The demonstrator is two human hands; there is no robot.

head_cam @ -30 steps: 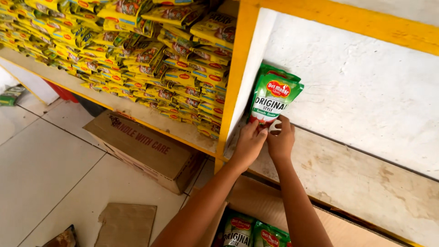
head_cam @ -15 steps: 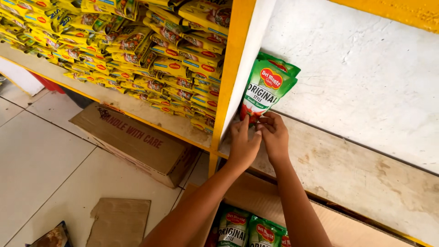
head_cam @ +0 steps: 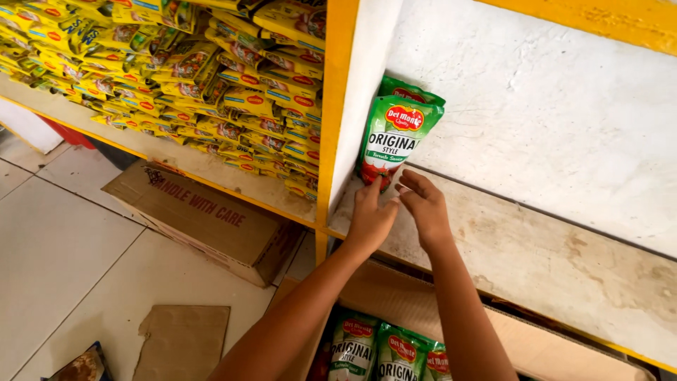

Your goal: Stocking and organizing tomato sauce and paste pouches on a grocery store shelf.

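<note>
both hands' fingers (head_cam: 372,189) steady green pouch (head_cam: 392,141) on shelf (head_cam: 550,261).

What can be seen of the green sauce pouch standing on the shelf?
The green glossy plastic sauce pouch stands upright in the shelf's back left corner, against the white divider panel, with a second like pouch behind it. It bears a red oval mark, white lettering and a tomato picture. The left hand fingertips touch its bottom edge; the right hand is just beside it.

Green sauce pouch (head_cam: 396,137) stood in shelf's back-left corner; yellow noodle packets (head_cam: 211,77) stacked left; cardboard box (head_cam: 204,222) below.
</note>
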